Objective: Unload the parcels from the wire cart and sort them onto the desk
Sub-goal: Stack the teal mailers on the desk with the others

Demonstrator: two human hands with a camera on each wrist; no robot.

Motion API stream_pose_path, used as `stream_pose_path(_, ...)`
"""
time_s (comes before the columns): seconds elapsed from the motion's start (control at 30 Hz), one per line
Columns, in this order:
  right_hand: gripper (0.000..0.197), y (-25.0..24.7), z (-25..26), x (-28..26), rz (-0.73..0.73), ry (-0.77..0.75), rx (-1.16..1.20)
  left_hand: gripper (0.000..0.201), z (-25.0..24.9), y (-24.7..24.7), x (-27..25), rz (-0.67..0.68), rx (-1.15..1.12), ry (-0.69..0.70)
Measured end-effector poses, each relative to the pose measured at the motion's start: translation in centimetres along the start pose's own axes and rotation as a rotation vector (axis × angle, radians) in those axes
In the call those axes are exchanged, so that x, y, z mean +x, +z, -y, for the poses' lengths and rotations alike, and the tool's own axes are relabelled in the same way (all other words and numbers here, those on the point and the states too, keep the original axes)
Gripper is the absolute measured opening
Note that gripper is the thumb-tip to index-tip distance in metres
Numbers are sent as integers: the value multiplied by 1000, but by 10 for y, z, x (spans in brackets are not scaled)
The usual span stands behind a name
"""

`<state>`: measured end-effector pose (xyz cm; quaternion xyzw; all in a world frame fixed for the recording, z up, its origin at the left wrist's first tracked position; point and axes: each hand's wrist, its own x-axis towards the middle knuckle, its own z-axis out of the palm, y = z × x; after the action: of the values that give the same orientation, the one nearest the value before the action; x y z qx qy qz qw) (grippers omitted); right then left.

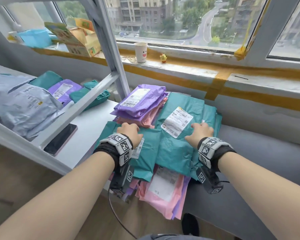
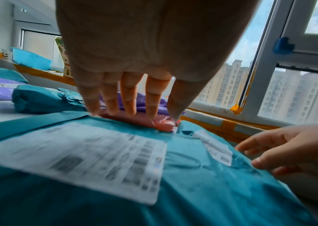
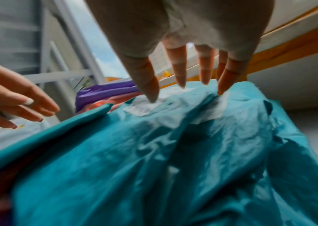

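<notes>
A pile of soft mailer parcels lies on the desk. On top is a wide teal parcel point(image 1: 177, 148) point(image 3: 154, 152) with a white label, and a second teal parcel point(image 1: 145, 156) point(image 2: 192, 191) overlaps its left side. My right hand point(image 1: 202, 130) point(image 3: 179, 71) is spread flat, its fingertips on the labelled teal parcel. My left hand point(image 1: 128, 129) point(image 2: 129, 97) lies open over the left teal parcel, its fingertips at the edge of a pink parcel point(image 2: 154, 120). A purple parcel point(image 1: 142, 103) tops the stack behind it. More pink parcels point(image 1: 163, 193) stick out at the front.
A grey metal rack point(image 1: 111, 54) stands at the left, its shelf holding grey parcels point(image 1: 24, 108), teal and purple ones, and a phone point(image 1: 61, 139). On the window sill are a paper cup point(image 1: 141, 52) and a yellow toy chick point(image 1: 163, 58). A dark grey surface point(image 1: 258, 161) extends right.
</notes>
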<state>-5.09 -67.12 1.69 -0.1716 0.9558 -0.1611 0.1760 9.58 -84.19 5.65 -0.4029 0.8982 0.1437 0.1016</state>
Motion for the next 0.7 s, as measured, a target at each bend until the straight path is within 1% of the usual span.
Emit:
stream_pose_path(0.07,53,8,6,-8,50,-104,-39,46,6,7,-3,48,54,-28)
stream_pose_path(0.1,56,13,8,-11,92,-121,-51,47,9,10,-4,75,72,-27)
stream_pose_path(0.17,61,20,11,-17,170,-102,-56,45,13,16,-5,108,89,-8)
stream_pose_path(0.2,61,22,12,-20,186,-85,-63,45,15,18,-5,111,89,-4)
stream_pose_path(0.27,56,21,15,-26,140,-82,-90,43,19,20,-4,103,80,6)
stream_pose_path(0.33,49,18,21,-33,39,-119,-90,41,20,19,-4,101,70,17)
stream_pose_path(0.37,47,17,26,-35,22,-152,-58,40,21,18,-4,104,64,20)
stream_pose_path(0.43,49,20,41,-40,94,-199,76,40,23,18,-4,108,45,27)
stream_pose_path(0.47,53,24,49,-43,160,-185,171,40,24,18,-5,109,34,34)
stream_pose_path(0.53,63,32,61,-48,263,-104,383,39,27,17,-8,110,3,57)
stream_pose_path(0.6,68,37,69,-53,310,-26,517,38,30,16,-13,102,-38,80)
stream_pose_path(0.63,66,38,71,-54,322,-4,545,38,32,17,-15,98,-61,90)
stream_pose_path(0.67,60,39,73,-55,330,13,572,39,34,17,-18,96,-80,99)
stream_pose_path(0.7,48,40,74,-56,332,21,607,39,36,17,-20,91,-89,110)
